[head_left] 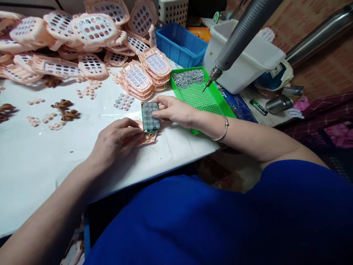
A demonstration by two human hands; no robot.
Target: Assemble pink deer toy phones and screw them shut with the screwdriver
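Between my hands is a small green circuit board (150,117) with a translucent rubber keypad laid over its face. My right hand (172,110) pinches the board along its right side, thumb on the keypad. Just left of the board, my left hand (118,136) has its fingers closed at a pink plastic shell (149,139) lying on the table beneath the board. Thin wires show at the board's lower edge. My left fingertips partly hide the shell. A group of small printed buttons (123,102) lies behind the board on the white table (91,147).
Stacked pink covers (137,79) and a heap of pink shells (93,31) fill the back. A green tray (198,95) holds screws; an electric screwdriver (234,40) hangs above it. A blue bin (180,44) and white bin (239,55) stand behind. Brown plastic parts (65,109) lie left.
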